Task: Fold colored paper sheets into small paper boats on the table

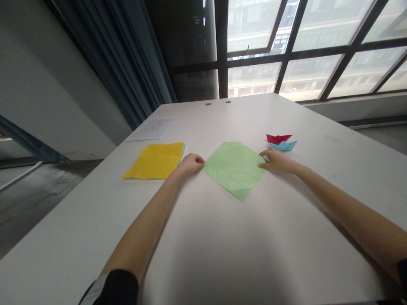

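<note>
A light green sheet of paper (237,167) with crease lines lies on the white table, one corner pointing toward me and its far edge looking cut off flat. At its left corner my left hand (191,163) pinches the paper between thumb and fingers. My right hand (276,161) grips the right corner, the thumb nearer me and the fingers on the far side. Just beyond my right hand sit a light blue paper boat (284,145) and a red paper boat (279,138), close together.
A stack of paper with a yellow sheet (155,161) on top lies left of my left hand. Farther back is a printed white sheet (151,129). The white table (222,254) reaches toward windows (254,76) and a blue curtain (127,55).
</note>
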Demonstrator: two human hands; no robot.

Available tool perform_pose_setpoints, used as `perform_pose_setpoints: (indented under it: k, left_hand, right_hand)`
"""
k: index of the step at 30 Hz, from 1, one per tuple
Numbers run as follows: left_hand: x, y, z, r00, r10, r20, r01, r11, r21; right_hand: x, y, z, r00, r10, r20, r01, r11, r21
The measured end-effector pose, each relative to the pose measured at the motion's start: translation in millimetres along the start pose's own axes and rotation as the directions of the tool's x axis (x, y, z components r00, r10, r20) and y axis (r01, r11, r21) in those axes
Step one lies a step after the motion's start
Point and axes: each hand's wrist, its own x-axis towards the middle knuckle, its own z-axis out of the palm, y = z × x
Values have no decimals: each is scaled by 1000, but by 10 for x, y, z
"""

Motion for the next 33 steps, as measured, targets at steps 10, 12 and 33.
perform_pose_setpoints:
  k: [10,12,33]
  left_hand:
    - [6,0,-4,999,-1,-32,2,1000,14]
    - [-3,3,-7,999,6,-43,-5,1000,20]
    - [-312,705,307,964,266,0,-237,857,457]
  right_hand:
    - [-37,-44,-57,999,0,-51,10,981,192]
    - [-38,-45,-56,997,-21,-80,36,980,195]
    - [-155,-604,-14,968,-234,-88,236,972,13]
